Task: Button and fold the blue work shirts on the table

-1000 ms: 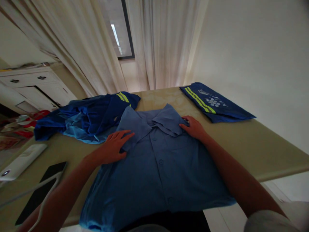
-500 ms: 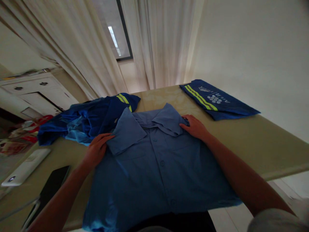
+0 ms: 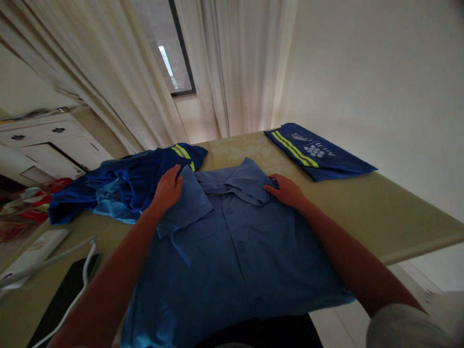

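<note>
A blue-grey button-up shirt [image 3: 224, 261] lies front side up at the near side of the table, its wide collar pointing away from me and its lower part over the near edge. My left hand [image 3: 168, 188] rests flat along the outer edge of the left collar flap, fingers stretched out. At the right shoulder, beside the collar, my right hand [image 3: 287, 191] grips the shirt's edge, thumb on the front; the other fingertips are partly hidden.
A crumpled dark-blue garment with yellow stripes [image 3: 145, 169] lies at the left. At the far right of the table [image 3: 348, 212] is a folded navy garment [image 3: 319, 152]. A white device [image 3: 41, 246], a white cable [image 3: 87, 263] and a dark flat object [image 3: 60, 297] are near left.
My left hand has slid forward and right, up along the left collar flap. My right hand stays at the right shoulder. The white cable has shifted upward beside my left forearm.
</note>
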Motion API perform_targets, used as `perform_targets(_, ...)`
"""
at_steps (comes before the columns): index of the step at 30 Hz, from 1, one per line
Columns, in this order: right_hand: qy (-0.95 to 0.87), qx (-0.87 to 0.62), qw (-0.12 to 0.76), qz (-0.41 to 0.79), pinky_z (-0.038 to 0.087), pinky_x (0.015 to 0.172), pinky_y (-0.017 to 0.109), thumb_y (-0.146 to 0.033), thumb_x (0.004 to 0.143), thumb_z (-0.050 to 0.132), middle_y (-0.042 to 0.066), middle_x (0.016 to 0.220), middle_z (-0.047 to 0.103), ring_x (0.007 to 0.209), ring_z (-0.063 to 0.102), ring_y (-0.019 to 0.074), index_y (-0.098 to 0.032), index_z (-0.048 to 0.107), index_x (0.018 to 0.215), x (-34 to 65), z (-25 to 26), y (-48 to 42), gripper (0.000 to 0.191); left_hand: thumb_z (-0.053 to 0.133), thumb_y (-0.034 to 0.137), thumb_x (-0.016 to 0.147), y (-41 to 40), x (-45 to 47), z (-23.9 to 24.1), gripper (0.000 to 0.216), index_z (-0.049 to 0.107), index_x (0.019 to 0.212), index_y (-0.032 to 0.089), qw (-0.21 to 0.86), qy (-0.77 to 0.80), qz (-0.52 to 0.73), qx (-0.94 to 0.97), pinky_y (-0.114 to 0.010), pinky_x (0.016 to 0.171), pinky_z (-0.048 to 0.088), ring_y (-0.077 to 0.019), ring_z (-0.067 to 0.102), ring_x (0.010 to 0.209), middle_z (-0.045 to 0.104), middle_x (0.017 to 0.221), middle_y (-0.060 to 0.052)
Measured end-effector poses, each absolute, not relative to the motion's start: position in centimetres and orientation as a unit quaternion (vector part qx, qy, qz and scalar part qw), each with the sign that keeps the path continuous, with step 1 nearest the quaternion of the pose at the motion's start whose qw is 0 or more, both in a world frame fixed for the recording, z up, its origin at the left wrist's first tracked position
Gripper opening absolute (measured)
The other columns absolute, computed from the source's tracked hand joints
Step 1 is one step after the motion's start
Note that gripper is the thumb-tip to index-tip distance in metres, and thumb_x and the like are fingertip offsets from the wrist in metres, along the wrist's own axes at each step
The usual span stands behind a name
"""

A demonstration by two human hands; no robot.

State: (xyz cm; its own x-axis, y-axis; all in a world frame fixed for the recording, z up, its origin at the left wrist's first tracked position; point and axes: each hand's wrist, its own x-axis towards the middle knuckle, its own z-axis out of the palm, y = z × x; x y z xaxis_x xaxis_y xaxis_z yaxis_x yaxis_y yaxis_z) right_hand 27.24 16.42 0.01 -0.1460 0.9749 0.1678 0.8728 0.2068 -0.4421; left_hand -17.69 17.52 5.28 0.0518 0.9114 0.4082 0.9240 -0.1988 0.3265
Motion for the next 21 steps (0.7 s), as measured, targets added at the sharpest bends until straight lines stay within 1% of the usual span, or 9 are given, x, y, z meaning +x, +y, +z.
perform_targets(2,-0.748,-0.617,0.209,0.127,0.051,0.103,0.045,-0.054,0.099,0.058,0.015,0.134,0.069,0.122,0.066,0.0339,-0.020,0.061,0.135,27.3,0.2,16.3,0.050,0.036,0.035,0.103,20.5,-16.8,4.7,0.055,0.051,0.150,0.013,-0.001,-0.654,-0.245,-0.715,-0.046,0.123,0.035,-0.0296,0.047,0.147,0.054,0.156,-0.017)
perform_targets(5,-0.747,-0.616,0.208,0.135,0.052,0.102,0.044,-0.052,0.099,0.060,0.015,0.133,0.070,0.121,0.067,0.0335,-0.019,0.061,0.135,27.4,0.4,16.3,0.048,0.034,0.038,0.105,21.9,-16.3,4.1,0.054,0.051,0.150,0.014,-0.022,-0.631,-0.196,-0.750,-0.045,0.122,0.036,-0.0285,0.049,0.145,0.054,0.155,-0.016)
perform_targets(7,-0.750,-0.614,0.207,0.136,0.051,0.102,0.044,-0.051,0.099,0.060,0.014,0.134,0.070,0.122,0.066,0.0334,-0.019,0.061,0.135,27.4,0.5,16.3,0.047,0.040,0.045,0.103,20.9,-15.9,4.1,0.056,0.052,0.148,0.015,0.024,-0.622,-0.203,-0.756,-0.048,0.121,0.036,-0.0321,0.047,0.145,0.052,0.156,-0.017)
perform_targets(10,-0.755,-0.613,0.196,0.129,0.051,0.102,0.044,-0.052,0.100,0.059,0.015,0.135,0.069,0.122,0.066,0.0342,-0.019,0.060,0.136,27.1,0.5,16.4,0.048,0.052,0.061,0.096,18.3,-14.7,4.4,0.067,0.055,0.145,0.015,0.103,-0.649,-0.221,-0.721,-0.054,0.118,0.038,-0.0396,0.047,0.141,0.054,0.151,-0.020)
perform_targets(13,-0.755,-0.617,0.185,0.123,0.053,0.099,0.045,-0.054,0.099,0.059,0.016,0.135,0.069,0.120,0.066,0.0350,-0.020,0.060,0.137,26.9,0.3,16.5,0.051,0.052,0.068,0.093,17.6,-13.3,4.3,0.079,0.050,0.149,0.012,0.096,-0.688,-0.177,-0.697,-0.057,0.113,0.041,-0.0434,0.049,0.138,0.055,0.149,-0.023)
perform_targets(15,-0.755,-0.618,0.185,0.119,0.053,0.098,0.045,-0.054,0.099,0.059,0.015,0.134,0.069,0.120,0.066,0.0349,-0.021,0.060,0.137,27.0,0.2,16.5,0.051,0.049,0.062,0.096,18.4,-12.8,3.8,0.077,0.047,0.152,0.009,0.067,-0.708,-0.129,-0.691,-0.056,0.111,0.043,-0.0432,0.051,0.138,0.054,0.151,-0.025)
perform_targets(17,-0.757,-0.615,0.188,0.117,0.053,0.097,0.044,-0.054,0.099,0.059,0.015,0.134,0.070,0.119,0.067,0.0344,-0.021,0.061,0.137,27.0,0.1,16.5,0.050,0.044,0.045,0.099,19.5,-13.0,3.0,0.063,0.049,0.151,0.010,0.030,-0.699,-0.069,-0.711,-0.052,0.115,0.041,-0.0382,0.052,0.140,0.055,0.153,-0.022)
perform_targets(19,-0.760,-0.609,0.191,0.119,0.053,0.098,0.044,-0.053,0.099,0.059,0.014,0.133,0.070,0.119,0.067,0.0339,-0.021,0.061,0.137,27.1,0.2,16.4,0.049,0.038,0.030,0.099,19.9,-13.5,2.3,0.056,0.051,0.151,0.013,0.001,-0.661,-0.024,-0.750,-0.048,0.123,0.033,-0.0309,0.049,0.146,0.053,0.157,-0.016)
perform_targets(21,-0.763,-0.604,0.193,0.121,0.053,0.099,0.044,-0.052,0.099,0.059,0.014,0.133,0.070,0.119,0.067,0.0337,-0.020,0.061,0.137,27.1,0.4,16.2,0.049,0.032,0.027,0.100,19.2,-14.2,2.1,0.058,0.047,0.155,0.015,0.004,-0.627,-0.023,-0.778,-0.049,0.127,0.024,-0.0273,0.040,0.153,0.045,0.164,-0.013)
